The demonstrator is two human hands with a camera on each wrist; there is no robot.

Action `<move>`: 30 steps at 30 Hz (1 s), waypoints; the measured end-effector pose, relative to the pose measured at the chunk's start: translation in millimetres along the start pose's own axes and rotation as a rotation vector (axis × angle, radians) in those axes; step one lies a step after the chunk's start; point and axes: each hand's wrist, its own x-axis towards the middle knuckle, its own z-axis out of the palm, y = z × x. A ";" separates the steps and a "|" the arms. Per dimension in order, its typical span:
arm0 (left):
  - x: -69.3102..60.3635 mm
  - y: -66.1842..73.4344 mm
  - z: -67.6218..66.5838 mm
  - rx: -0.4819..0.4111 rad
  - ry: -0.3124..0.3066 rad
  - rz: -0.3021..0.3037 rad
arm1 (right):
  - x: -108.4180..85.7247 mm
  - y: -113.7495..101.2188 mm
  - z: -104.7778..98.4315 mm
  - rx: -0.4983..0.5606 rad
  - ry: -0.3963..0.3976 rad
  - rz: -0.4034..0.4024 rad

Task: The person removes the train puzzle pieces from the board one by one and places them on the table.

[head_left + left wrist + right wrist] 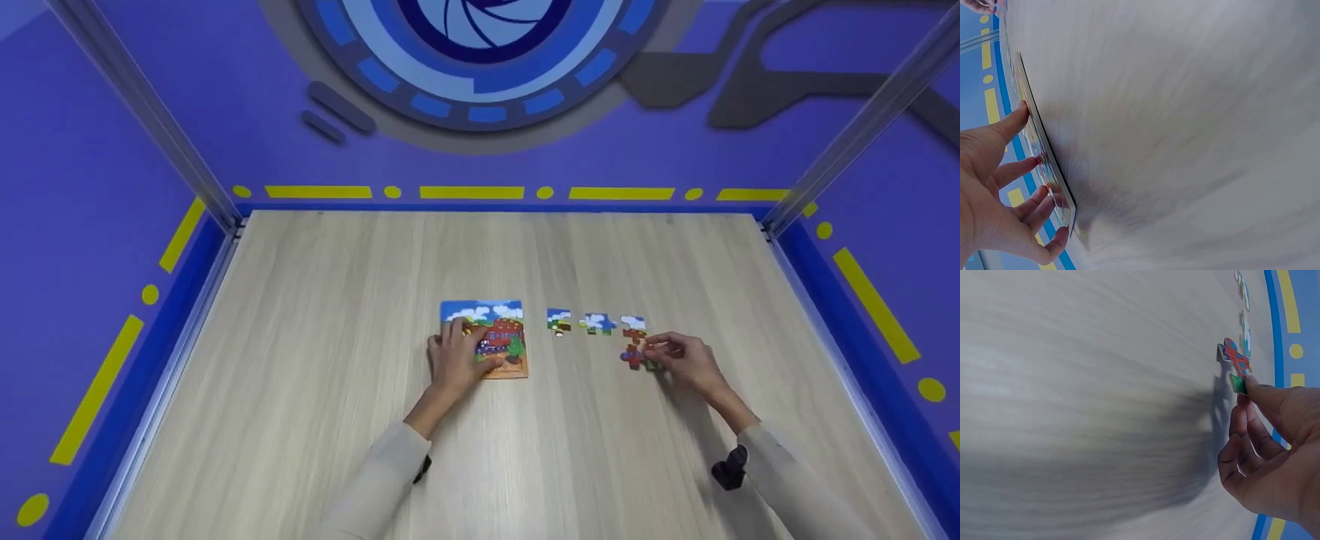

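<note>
A picture puzzle board [507, 309] with clouds, a red shape and a green tree lies flat on the table. On its left part rests my left hand [455, 360], fingers spread; in the left wrist view, the left hand's [1008, 191] fingertips touch the face of the board [1044, 149]. My right hand [691, 365] pinches a red and green puzzle piece [634, 355] between thumb and finger. In the right wrist view, the piece [1238, 357] is tilted above the table, gripped at its green end by the right hand [1269, 444]. Whether it is one piece or two joined, I cannot tell.
Right of the board lie a cloud-and-green piece [559, 319], a second cloud piece [598, 323] and a piece with cloud and red [633, 325], close above the held one. Blue panels [480, 169] with yellow marks border the wooden table [360, 285].
</note>
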 end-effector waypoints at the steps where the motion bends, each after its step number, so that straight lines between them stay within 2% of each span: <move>1: -0.3 -0.5 -0.2 -0.001 0.002 0.000 | 0.2 1.4 0.5 0.001 0.003 0.000; 8: -1.5 -2.4 1.0 0.015 0.033 0.018 | -1.7 6.3 6.9 0.020 0.037 -0.006; 12: -1.4 -1.4 0.8 -0.020 0.023 0.023 | -3.6 7.3 7.4 -0.017 0.052 -0.028; 18: -0.5 -0.8 -1.1 -0.009 0.016 0.013 | -2.2 3.8 5.6 -0.059 -0.018 -0.036; 23: -0.1 -0.6 -2.0 -0.039 -0.014 -0.008 | -0.7 1.3 8.3 -0.072 -0.029 -0.017; 30: 0.4 1.1 -5.7 -0.037 -0.031 -0.010 | 0.9 -0.8 7.7 -0.085 -0.056 -0.001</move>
